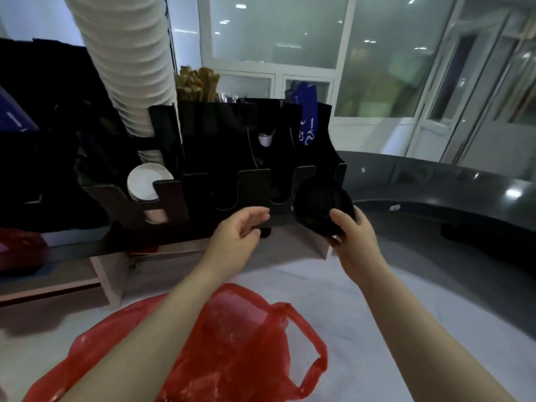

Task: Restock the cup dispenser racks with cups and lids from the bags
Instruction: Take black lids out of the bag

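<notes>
Two bare hands raised in front of a black cup dispenser rack (pixel 252 192) standing toward the far left of the white worktop (pixel 377 300). Right hand (pixel 353 239) clamped, thumb and fingers, on black lids (pixel 316 204) held just before the rack's rightmost slot; left hand (pixel 235 230) beside it, fingers loosely curled and apart, gripping nothing, near the rack's front panel. Tall column of white cups (pixel 127 62) rising from the leftmost slot, wooden stirrers (pixel 197 82) behind the rack, crumpled red plastic bag (pixel 237 343) at the worktop's near edge, beneath the forearms
</notes>
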Demonstrator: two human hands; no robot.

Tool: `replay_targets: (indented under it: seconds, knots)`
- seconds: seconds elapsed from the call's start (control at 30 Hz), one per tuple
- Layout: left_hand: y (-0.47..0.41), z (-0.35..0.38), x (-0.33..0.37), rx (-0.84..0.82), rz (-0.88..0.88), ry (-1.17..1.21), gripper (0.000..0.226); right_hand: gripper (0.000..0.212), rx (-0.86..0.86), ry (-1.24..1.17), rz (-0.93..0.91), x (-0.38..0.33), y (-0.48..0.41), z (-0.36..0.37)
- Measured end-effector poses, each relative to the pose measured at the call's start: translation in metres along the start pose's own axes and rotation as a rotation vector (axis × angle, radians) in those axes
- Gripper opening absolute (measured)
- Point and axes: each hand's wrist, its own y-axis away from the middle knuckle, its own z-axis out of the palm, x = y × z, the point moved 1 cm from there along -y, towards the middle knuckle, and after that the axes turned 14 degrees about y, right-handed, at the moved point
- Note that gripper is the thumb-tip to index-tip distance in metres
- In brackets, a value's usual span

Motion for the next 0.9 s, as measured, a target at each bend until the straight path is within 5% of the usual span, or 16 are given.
replay_targets:
  seconds: [0.27,0.43,0.67,0.9]
  knots:
    - [-0.095,0.046,0.001,0.155,0.279,-0.718,0.054,0.074,0.174,0.383,-0.341,-0.054,-0.074,-0.052]
    - [-0.131,0.054,-0.015,0.288,0.087,-1.182,0.072,0.083,0.139,0.606,-0.577,-0.077,-0.126,-0.058]
    - [-0.129,0.056,-0.019,0.307,0.130,-1.266,0.072,0.094,-0.114,1.128,-0.830,-0.095,-0.170,-0.034]
    - [-0.128,0.056,-0.018,0.301,0.146,-1.246,0.073,0.094,-0.174,1.688,-1.077,-0.079,-0.179,-0.008]
